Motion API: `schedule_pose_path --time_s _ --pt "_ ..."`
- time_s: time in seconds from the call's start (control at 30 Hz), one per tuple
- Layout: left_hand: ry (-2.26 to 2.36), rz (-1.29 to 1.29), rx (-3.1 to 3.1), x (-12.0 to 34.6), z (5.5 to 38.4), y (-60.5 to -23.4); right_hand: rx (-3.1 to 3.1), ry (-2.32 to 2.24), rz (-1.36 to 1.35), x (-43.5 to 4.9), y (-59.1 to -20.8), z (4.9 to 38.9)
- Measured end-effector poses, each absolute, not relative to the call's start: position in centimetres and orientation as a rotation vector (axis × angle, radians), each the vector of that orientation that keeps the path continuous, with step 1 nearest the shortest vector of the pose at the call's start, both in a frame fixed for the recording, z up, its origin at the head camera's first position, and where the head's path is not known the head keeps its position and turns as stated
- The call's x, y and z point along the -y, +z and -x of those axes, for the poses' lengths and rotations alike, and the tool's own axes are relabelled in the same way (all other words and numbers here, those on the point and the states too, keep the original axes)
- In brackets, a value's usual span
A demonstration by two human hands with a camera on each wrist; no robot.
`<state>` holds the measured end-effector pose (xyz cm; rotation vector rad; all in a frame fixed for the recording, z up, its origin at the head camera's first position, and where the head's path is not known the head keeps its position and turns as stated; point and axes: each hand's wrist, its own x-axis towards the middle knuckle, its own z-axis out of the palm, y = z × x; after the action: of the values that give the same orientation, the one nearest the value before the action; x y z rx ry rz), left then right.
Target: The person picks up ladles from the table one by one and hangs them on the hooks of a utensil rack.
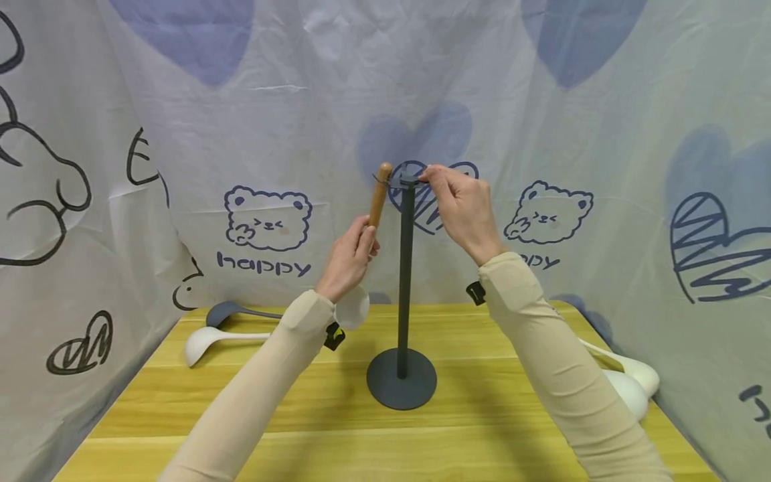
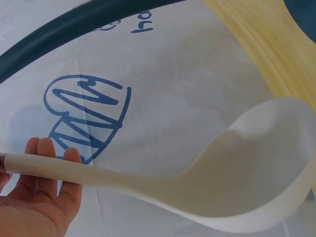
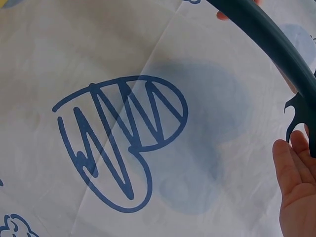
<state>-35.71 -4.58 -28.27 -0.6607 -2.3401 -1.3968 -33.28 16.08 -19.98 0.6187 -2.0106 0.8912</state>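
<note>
Left sleeve (image 1: 247, 402) and right sleeve (image 1: 572, 381) sit closest to the head cam, both reaching in to the stand (image 1: 405, 268), which is upright on the table (image 1: 301, 428). Left hand (image 1: 349, 258) has its fingers wrapped on the wood-handled ladle (image 1: 378, 204), held off the table just left of the post, handle end up, white bowl hanging below the hand. Handle tip is level with the hook top (image 1: 409, 179) and overlaps one prong in view; can't tell whether it's threaded or merely in front. Right hand (image 1: 460, 211) has thumb and fingertips together on the opposite side of the hook top, looks like a light pinch to steady it. Read: hanging step, at the alignment stage, ladle not yet released. Next move probably calls for getting the handle end over the prong, letting the weight settle, then easing the left fingers off while the right keeps the top from turning. Grey ladle (image 1: 223, 312) and white ladle (image 1: 201, 343) lie at the table's left; two more white utensils (image 1: 632, 398) at the right, partly behind the sleeve.
</note>
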Motion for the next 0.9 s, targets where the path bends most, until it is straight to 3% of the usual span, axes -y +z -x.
schedule_pose_path --time_s 0.9 --pt "-1.442 0.737 2.365 4.05 35.29 -28.59 2.004 0.894 -0.605 -16.01 -20.05 33.29"
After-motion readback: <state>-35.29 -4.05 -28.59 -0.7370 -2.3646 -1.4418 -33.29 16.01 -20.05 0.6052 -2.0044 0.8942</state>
